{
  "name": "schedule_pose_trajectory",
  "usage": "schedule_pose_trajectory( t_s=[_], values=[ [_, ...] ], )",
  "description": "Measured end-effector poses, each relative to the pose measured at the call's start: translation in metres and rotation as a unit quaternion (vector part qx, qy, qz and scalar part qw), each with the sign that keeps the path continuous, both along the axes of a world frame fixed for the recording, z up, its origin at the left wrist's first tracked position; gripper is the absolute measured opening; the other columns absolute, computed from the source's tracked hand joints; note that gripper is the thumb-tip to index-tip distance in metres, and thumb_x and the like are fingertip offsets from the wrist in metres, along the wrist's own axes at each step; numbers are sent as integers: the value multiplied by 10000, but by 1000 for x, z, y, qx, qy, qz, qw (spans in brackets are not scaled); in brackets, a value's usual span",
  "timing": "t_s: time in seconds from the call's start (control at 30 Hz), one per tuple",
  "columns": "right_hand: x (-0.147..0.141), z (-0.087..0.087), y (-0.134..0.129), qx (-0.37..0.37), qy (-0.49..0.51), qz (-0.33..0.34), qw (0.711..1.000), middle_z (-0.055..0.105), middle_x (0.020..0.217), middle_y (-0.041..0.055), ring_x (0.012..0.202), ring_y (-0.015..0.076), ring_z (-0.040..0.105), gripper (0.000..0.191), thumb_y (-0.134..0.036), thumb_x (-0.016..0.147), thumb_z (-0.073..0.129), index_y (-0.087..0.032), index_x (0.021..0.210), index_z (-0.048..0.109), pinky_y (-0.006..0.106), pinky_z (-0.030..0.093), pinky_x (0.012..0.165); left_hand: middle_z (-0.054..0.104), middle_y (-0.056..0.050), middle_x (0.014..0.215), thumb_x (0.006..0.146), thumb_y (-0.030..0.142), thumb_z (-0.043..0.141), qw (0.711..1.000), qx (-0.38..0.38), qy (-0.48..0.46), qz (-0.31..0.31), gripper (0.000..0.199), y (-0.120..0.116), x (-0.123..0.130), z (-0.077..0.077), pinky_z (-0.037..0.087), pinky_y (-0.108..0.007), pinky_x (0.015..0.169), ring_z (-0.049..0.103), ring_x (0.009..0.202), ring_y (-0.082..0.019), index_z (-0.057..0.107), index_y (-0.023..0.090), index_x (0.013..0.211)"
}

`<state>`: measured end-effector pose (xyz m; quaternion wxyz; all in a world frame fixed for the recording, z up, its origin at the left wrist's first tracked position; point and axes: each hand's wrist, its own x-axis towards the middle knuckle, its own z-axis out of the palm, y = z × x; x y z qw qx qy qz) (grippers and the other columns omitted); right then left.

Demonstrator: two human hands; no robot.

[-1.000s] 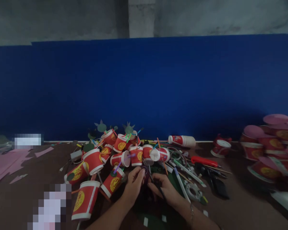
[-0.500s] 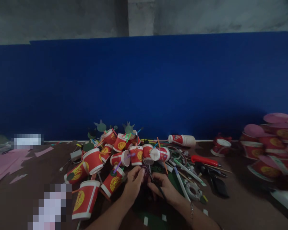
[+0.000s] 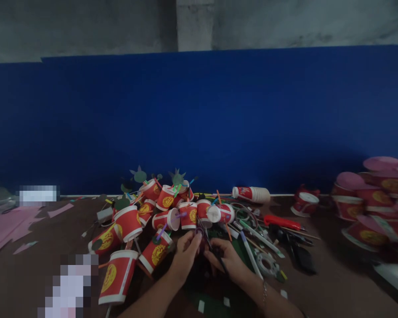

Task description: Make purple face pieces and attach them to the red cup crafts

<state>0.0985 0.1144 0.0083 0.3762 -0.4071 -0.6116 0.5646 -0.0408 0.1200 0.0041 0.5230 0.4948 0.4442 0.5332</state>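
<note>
Near the front middle of the table, my left hand (image 3: 187, 251) pinches a small purple curled piece (image 3: 199, 231), possibly a strip; its material is hard to make out. Close beside it, my right hand (image 3: 226, 256) is closed around dark-handled scissors (image 3: 220, 259), whose blades point up and away next to the purple piece. Dimness hides whether the blades touch it. Just beyond both hands lies a heap of red paper cups (image 3: 189, 215) with coloured straws stuck through them. One tilted cup (image 3: 156, 252) is nearest to my left hand.
Right of my hands lie a tape roll (image 3: 267, 264), a white marker-like stick (image 3: 251, 256) and a red-handled tool (image 3: 281, 221). Nested cups (image 3: 251, 193) lie by the blue wall (image 3: 219, 119). More cups with pink discs (image 3: 381, 194) are piled far right; pink paper (image 3: 11, 227) is left.
My hands stay together in almost the same place, with only a slight shift of the fingers around the purple piece and scissors. Everything else on the table stays put.
</note>
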Motion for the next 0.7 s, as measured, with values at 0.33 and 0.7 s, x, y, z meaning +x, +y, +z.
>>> schedule_pose_trajectory(
  t_s=[0.33, 0.7],
  values=[
    [0, -2, 0, -6, 24, 14, 1000, 471, 456, -80, 347, 63, 428, 361, -464, 645, 697, -168, 667, 493, 176, 349, 366, 395, 54, 524, 727, 549, 558, 999, 7, -12, -37, 413, -1, 0, 2, 233, -210, 467, 314, 485, -77, 484, 165, 595],
    [1, 1, -1, -4, 23, 19, 1000, 453, 432, -83, 332, 59, 412, 368, -469, 651, 689, -175, 636, 469, 166, 325, 342, 398, 49, 536, 751, 533, 539, 999, 12, -4, -41, 399, 0, 0, -2, 234, -211, 467, 313, 494, -78, 481, 163, 612]
  ],
)
